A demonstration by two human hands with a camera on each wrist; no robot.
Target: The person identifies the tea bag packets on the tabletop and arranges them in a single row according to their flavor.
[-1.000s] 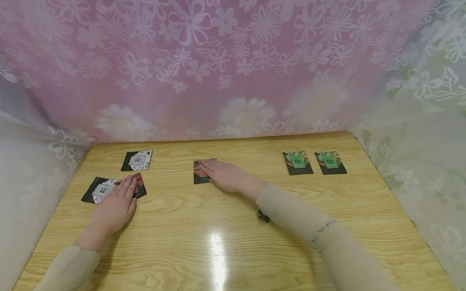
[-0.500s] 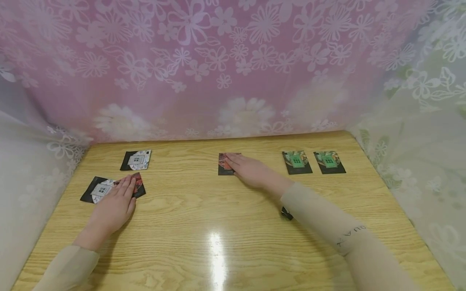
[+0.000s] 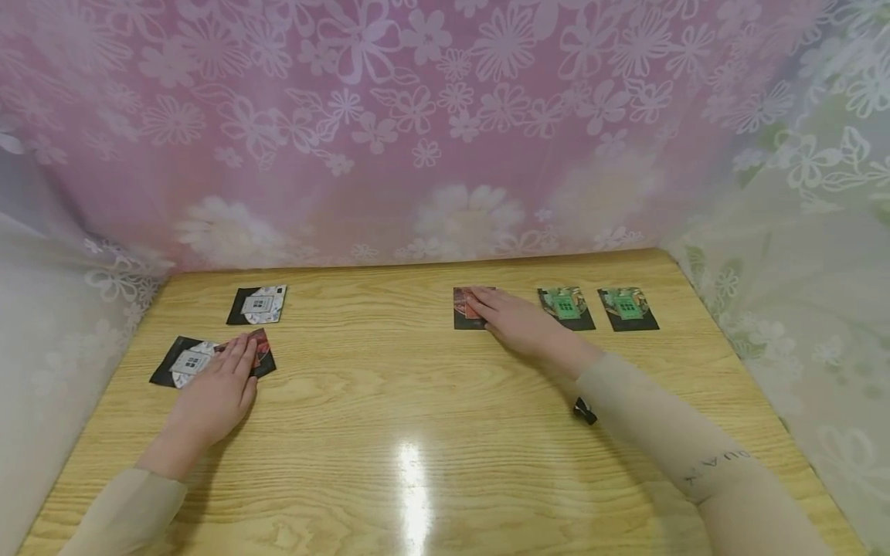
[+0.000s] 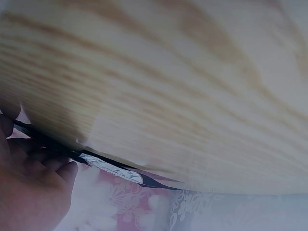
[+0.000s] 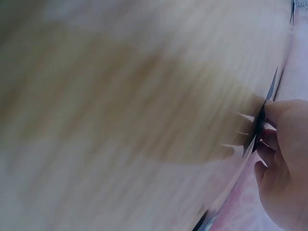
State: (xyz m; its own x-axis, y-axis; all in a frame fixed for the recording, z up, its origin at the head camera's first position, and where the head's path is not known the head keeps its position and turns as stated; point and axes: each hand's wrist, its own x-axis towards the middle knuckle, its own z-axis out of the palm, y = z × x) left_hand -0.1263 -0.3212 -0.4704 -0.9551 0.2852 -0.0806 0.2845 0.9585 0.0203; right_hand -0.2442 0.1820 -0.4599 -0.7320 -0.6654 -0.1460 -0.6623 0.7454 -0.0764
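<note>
My right hand lies with fingers extended on a flat red-and-black packet at the back of the table, right of the middle. Just right of it is a green-labelled packet, partly covered by that hand. On the left side, my left hand rests with straight fingers on another red-and-black packet. That packet overlaps a white-and-black packet, whose near corner the hand hides. In the left wrist view the fingers meet the packets at the table surface.
A second white-and-black packet lies behind the left hand. Another green-labelled packet is at the far right. A small black object shows under the right sleeve. Floral curtains border the wooden table at the back and sides.
My right hand has slid the red-and-black packet rightward along the back of the table, close to the green-labelled packets. The left hand stays in place on its packet.
</note>
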